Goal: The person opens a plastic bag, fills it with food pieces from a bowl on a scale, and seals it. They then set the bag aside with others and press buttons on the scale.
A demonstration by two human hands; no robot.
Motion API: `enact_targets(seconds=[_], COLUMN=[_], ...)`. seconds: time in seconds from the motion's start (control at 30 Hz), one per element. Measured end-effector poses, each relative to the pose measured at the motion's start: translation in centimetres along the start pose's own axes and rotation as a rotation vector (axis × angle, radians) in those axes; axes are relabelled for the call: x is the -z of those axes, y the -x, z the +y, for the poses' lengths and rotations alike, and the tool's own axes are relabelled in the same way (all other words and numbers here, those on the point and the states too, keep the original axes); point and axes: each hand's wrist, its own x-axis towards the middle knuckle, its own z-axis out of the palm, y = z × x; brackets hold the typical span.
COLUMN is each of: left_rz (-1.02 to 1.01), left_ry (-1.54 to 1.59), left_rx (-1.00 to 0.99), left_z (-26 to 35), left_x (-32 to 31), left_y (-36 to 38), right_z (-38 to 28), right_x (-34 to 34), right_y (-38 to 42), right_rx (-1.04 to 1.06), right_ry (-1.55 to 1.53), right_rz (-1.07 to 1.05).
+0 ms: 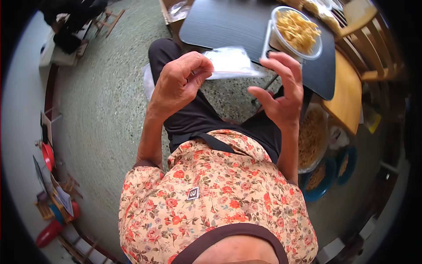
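My left hand (178,83) pinches one end of a clear zip-lock plastic bag (233,62), held out in front of me above my lap. The bag looks flat. My right hand (281,90) is just past the bag's other end, thumb and fingers apart, with nothing between them. Beyond my right hand, a clear round tub (317,52) of pale yellow, strip-like dried pieces (298,31) stands on the dark table. It seems to rest on a flat, light-coloured device (266,39), probably a scale, partly hidden under the tub.
The dark table (224,20) has its near edge in front of my knees. A wooden chair (369,39) stands at the right. Below it are a large basin (313,138) of brownish pieces and blue basins (321,187). An open cardboard box (169,13) stands beyond the table's left corner.
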Motion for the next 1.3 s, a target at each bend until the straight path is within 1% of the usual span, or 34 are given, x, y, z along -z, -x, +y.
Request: enact_targets(seconds=[0.07,0.13,0.17,0.2,0.27,0.3,0.37,0.4,0.43,0.47,0.5,0.53,0.57,0.6,0.63,0.67,0.73,0.77,0.83,0.97,1.03,1.1,1.17,1.2,1.23,1.27,1.3], left_rz=[-0.037,-0.056,-0.058,-0.072,-0.080,-0.092,0.242,0.229,0.277,0.328,0.340,0.335,0.239,0.145,0.090,0.040,0.043,0.039,-0.020,-0.063,-0.133,-0.146,-0.161,-0.119,-0.077,-0.080,-0.093], left_ry=[-0.035,-0.043,-0.073,-0.071,0.018,0.017,0.023,0.026,-0.076,-0.177,-0.241,-0.240,-0.186,-0.132,-0.171,-0.240,-0.260,-0.256,-0.176,-0.194,-0.175,-0.149,-0.121,-0.128,-0.137,-0.134,-0.168], left_rx=[-0.049,-0.087,-0.124,-0.130,-0.078,-0.087,-0.116,-0.125,-0.182,-0.238,-0.396,-0.400,-0.417,-0.437,-0.482,-0.484,-0.405,-0.405,-0.312,-0.351,-0.287,-0.275,-0.256,-0.252,-0.248,-0.246,-0.255], left_z=[0.7,0.9,0.8,0.5,0.2,0.7,1.9,2.2,2.3,2.3,2.2,2.3,2.4,2.3,2.0,1.9,1.7,1.6,1.5,1.0,1.0,0.8,0.5,0.5,0.3,0.1,-0.2], left_x=[-1.1,-2.2,-2.8,-3.4,-4.7,-5.5,-7.3,-7.6,-7.9,-8.2,-8.8,-9.4,-10.2,-10.7,-11.0,-11.3,-12.2,-12.4,-12.6,-12.7,-12.5,-12.3,-12.2,-12.1,-12.1,-11.9,-11.6], left_y=[-1.0,-1.7,-2.0,-2.2,-2.7,-3.1,-3.7,-3.5,-3.2,-3.2,-3.3,-3.2,-3.0,-2.9,-3.1,-2.7,-2.6,-2.3,-2.1,-2.3,-2.2,-2.2,-2.1,-2.2,-2.3,-2.3,-2.4], right_z=[0.0,0.9,1.2,1.5,2.2,2.5,3.1,3.2,3.2,3.3,3.5,3.7,3.7,3.7,3.8,3.8,4.1,4.1,4.4,4.5,4.6,4.9,5.2,5.1,5.2,5.1,5.1], right_x=[0.0,0.5,0.2,0.1,-0.2,-0.3,-0.4,-0.3,0.0,0.1,0.2,0.1,0.0,-0.2,-0.4,-0.6,-0.7,-0.6,-0.8,-0.9,-1.1,-1.2,-1.1,-0.7,0.0,0.9,2.0], right_y=[0.3,1.5,2.1,3.0,4.6,5.2,6.1,6.2,6.2,6.3,6.4,6.6,6.8,7.0,7.1,7.2,7.3,7.3,7.7,7.8,8.0,8.2,8.6,8.3,8.0,7.7,7.7], right_rx=[-0.064,-0.127,-0.161,-0.170,-0.524,-0.528,-0.638,-0.693,-0.718,-0.722,-0.723,-0.723,-0.722,-0.670,-0.618,-0.614,-0.539,-0.531,-0.511,-0.477,-0.471,-0.467,-0.512,-0.517,-0.490,-0.460,-0.619], right_ry=[0.019,0.000,-0.094,-0.089,-0.398,-0.395,-0.400,-0.403,-0.424,-0.422,-0.427,-0.432,-0.431,-0.425,-0.419,-0.415,-0.358,-0.345,-0.344,-0.301,-0.303,-0.307,-0.310,-0.309,-0.383,-0.456,-0.503], right_rz=[-0.019,-0.189,-0.169,-0.159,-0.200,-0.185,-0.061,0.000,0.023,0.034,0.037,0.039,0.043,0.050,0.056,0.061,0.071,0.074,0.086,0.071,0.079,0.086,-0.006,-0.006,-0.100,-0.195,-0.259])
